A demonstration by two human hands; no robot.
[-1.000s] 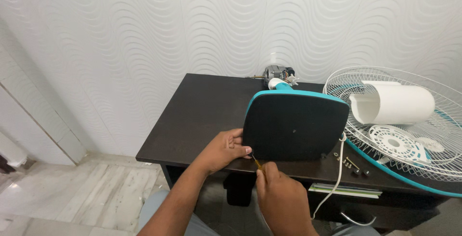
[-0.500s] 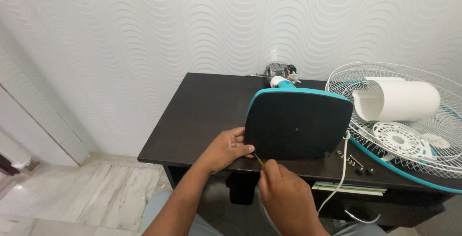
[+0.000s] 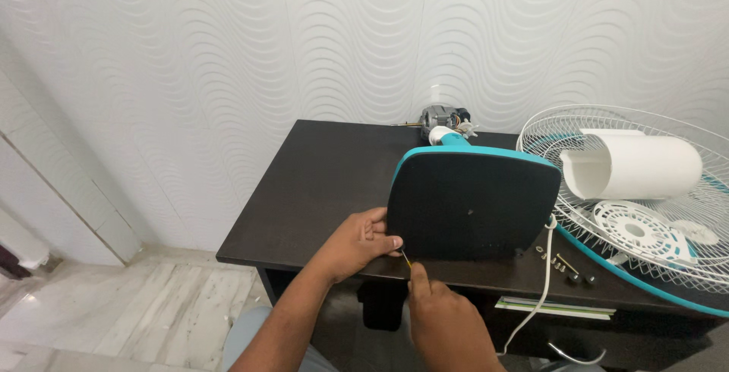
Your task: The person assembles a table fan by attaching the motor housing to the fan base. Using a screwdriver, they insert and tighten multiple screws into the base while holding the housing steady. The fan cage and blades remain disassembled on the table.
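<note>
At the left of the dark surface [image 3: 319, 182] the top is bare wood, with a pale wavy-patterned wall behind it. The left hand [image 3: 355, 241] reaches in from below and closes its fingers on the lower left edge of the fan base [image 3: 472, 201], a dark rounded panel with a teal rim that stands tilted on its edge near the front of the surface. Just right of that hand, the right hand [image 3: 444, 323] is curled shut around a thin screwdriver [image 3: 408, 260], whose tip meets the bottom left corner of the base. Behind the base, by the wall, lies the bare fan motor [image 3: 442, 120]. A white cord [image 3: 541, 273] hangs from the base's right side over the front edge. Beside it lie a few loose screws [image 3: 563, 264]. Furthest right rests the white wire fan guard [image 3: 668, 220], carrying a white cylindrical cover [image 3: 634, 165].
</note>
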